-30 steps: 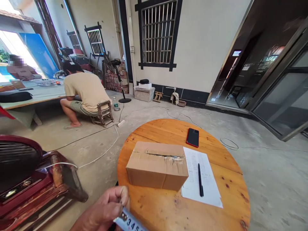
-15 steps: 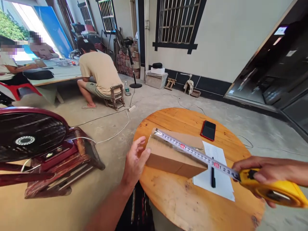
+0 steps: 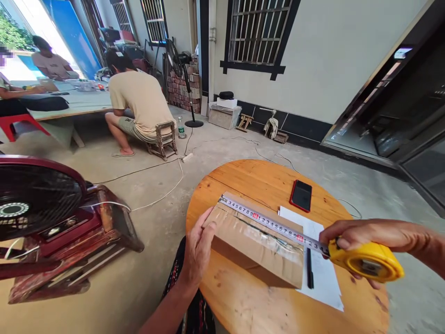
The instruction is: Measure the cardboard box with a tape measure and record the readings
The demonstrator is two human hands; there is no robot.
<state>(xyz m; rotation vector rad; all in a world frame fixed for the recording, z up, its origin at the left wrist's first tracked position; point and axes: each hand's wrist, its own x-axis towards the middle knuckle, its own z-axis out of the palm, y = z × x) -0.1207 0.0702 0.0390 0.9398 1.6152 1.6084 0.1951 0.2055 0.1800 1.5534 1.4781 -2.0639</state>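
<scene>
My right hand [image 3: 351,243] grips a yellow tape measure [image 3: 368,262] beyond the right end of a taped cardboard box [image 3: 243,241]. Its extended blade [image 3: 264,217] lies along the far side of the box's top, with the metal hook at the box's left end. My left hand [image 3: 200,246] holds that left end, thumb towards the top edge; some of its fingers are hidden behind the box. Printed paper sheets [image 3: 325,287] lie partly beneath the box's right side, with a black pen [image 3: 309,269] on them.
The round wooden table [image 3: 239,306] also bears a red-cased phone [image 3: 301,195]. A dark red fan [image 3: 38,199] on a wooden chair stands to the left. Cables cross the floor. Further off, a seated person [image 3: 139,102] and others sit around another table [image 3: 90,99].
My left hand, first holding the tape's end, is now at the box's left end. The tape is extended across the box, and the box has turned with its right end nearer me.
</scene>
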